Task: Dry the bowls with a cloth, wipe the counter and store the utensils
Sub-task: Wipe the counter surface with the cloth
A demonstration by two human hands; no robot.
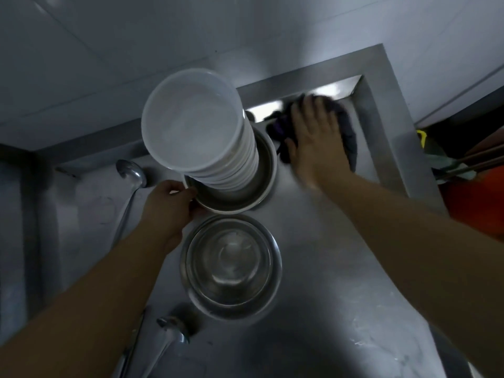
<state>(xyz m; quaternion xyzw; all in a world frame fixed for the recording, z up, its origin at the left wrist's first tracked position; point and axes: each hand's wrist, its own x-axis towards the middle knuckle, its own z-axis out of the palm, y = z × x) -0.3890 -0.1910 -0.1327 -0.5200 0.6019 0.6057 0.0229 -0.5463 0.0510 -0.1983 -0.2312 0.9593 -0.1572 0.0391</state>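
The right hand lies flat, fingers spread, pressing a dark cloth onto the steel counter in its far right corner, just below the raised back edge. The cloth bunches out past the fingertips and along the hand's right side. The left hand pinches the near left rim of a metal bowl, thumb on top of the rim and fingers curled under it. In that bowl stands a tall stack of white bowls, leaning toward the camera. The cloth is just beside this bowl, on its right. A second steel bowl, upright, sits on the counter just in front of the held one, below the left hand. A ladle lies to the left of the left hand. A tap shows at the near edge.
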